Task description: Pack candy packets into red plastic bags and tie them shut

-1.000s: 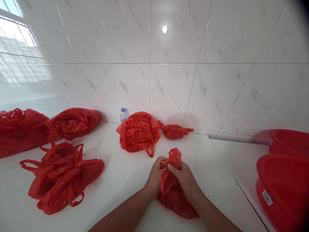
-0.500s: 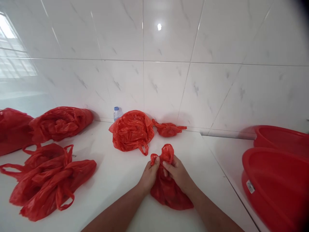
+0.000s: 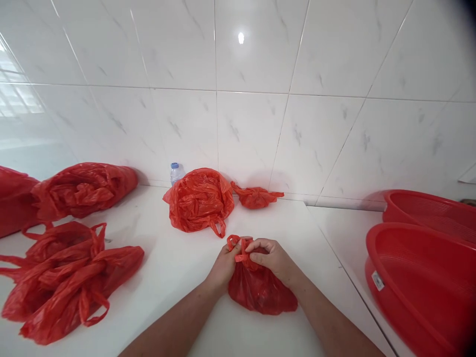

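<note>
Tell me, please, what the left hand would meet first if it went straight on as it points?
Probably the right hand: the left hand points rightward across the twisted top of the red bag, which both grip. Depth is unclear.

Seen only from mid-forearm to fingers (image 3: 260,244). Bare throughout: left hand (image 3: 224,262), right hand (image 3: 275,259), both wrists, both forearms. Uncovered down to the lower picture edge and cut off from view there. Broad at the forearms, tapering toward the wrists. Too small to resolve nails or finer marks.
</note>
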{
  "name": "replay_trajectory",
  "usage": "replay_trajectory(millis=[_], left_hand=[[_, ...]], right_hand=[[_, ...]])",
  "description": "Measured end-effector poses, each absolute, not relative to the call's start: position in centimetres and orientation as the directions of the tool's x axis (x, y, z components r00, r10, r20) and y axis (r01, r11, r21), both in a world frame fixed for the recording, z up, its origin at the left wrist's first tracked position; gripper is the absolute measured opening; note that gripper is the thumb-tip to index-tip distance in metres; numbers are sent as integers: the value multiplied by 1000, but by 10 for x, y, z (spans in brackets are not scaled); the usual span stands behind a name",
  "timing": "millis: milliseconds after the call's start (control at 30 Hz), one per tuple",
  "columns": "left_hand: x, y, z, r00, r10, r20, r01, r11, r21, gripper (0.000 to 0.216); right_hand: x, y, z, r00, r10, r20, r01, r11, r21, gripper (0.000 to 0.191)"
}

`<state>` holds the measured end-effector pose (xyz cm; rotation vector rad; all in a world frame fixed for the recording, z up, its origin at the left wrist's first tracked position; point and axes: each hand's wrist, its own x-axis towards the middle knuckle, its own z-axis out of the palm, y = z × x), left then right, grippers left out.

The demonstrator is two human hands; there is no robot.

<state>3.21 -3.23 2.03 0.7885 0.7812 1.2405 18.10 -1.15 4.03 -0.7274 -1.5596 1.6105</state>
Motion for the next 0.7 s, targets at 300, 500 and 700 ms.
replay_trajectory(millis=[300, 500, 700], left_hand=[[36, -39, 22, 176, 983, -49, -510, 134, 850, 41], [44, -51, 27, 265, 957, 117, -188, -68, 980, 36], [42, -52, 21, 214, 949, 233, 153, -268, 951, 37]], right_hand=[[180, -7, 33, -283, 951, 128, 199, 189, -962, 31], [185, -2, 20, -70, 981, 179, 465, 191, -864, 16], [187, 1, 20, -173, 970, 172, 258, 213, -942, 30]])
